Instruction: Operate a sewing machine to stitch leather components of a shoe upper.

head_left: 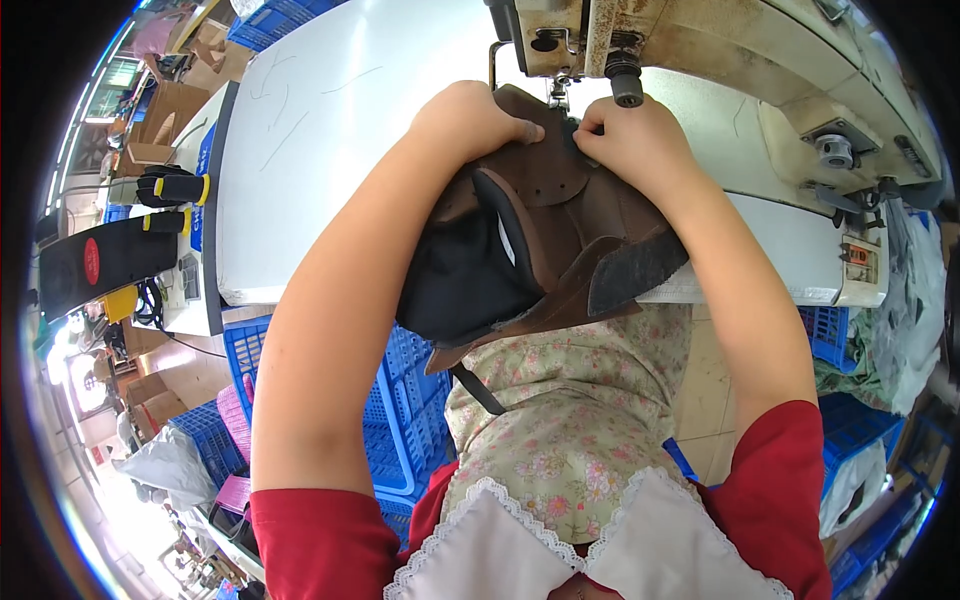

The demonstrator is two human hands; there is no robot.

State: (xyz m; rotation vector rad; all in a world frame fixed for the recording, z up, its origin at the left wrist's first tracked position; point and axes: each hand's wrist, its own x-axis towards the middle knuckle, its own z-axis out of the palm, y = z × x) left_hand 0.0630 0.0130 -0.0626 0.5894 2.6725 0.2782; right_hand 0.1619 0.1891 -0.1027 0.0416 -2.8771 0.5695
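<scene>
A brown leather shoe upper [545, 190] with a black lining [465, 265] hangs over the front edge of the white sewing table. My left hand [470, 122] is closed on its upper left edge, the thumb pressed on the leather. On the other side my right hand [632, 140] pinches the upper's right edge, where a small dark piece shows at the fingertips. Between my hands, the presser foot [559, 95] of the sewing machine [700, 45] stands right at the top edge of the leather. Whether the needle is in the leather I cannot tell.
Blue plastic crates [405, 400] stand below the table at the left, with another crate [825, 335] at the right. Beside the table's left end is a second machine with black and yellow thread spools [180, 190]. Clear plastic wrapping [915, 300] hangs at the far right.
</scene>
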